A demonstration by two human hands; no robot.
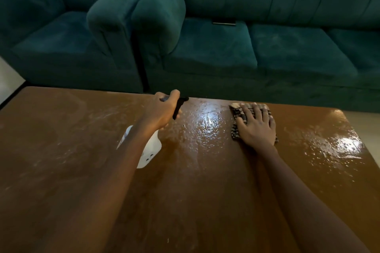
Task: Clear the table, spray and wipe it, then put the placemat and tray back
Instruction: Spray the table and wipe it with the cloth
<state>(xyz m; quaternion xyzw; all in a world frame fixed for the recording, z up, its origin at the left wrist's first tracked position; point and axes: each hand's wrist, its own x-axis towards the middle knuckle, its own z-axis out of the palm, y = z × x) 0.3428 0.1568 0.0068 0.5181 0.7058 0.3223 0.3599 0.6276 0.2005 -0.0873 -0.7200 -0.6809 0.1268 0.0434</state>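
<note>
Left hand [162,109] is wrapped around the neck of the spray bottle [151,148], fingers curled tight. The black trigger head [178,107] pokes out past my knuckles toward the far edge of the table [185,201]. The white body of the bottle hangs tilted back under my wrist, bottom end pointing at me, and my forearm hides part of it. Can't tell if it's touching the wood or just above it.

Right hand [257,127] is palm down, fingers straight and a little spread, pressing flat on the checked cloth [238,113]. The cloth lies on the tabletop close to the far edge. It sticks out on the thumb side of that hand and a bit beyond my fingertips.

The brown tabletop is wet and shiny with droplets in the stretch between my two hands, and there's another glossy wet patch [347,146] off to the outside of my right hand. Out past my left hand the surface looks duller, with faint pale streaks.

Beyond both hands, right behind the table, is a teal sofa [287,51], with a matching armchair [61,43] butted up beside it, arm against arm. There's some small dark flat thing [224,23] at the back of the sofa seat; can't make out what it is.
</note>
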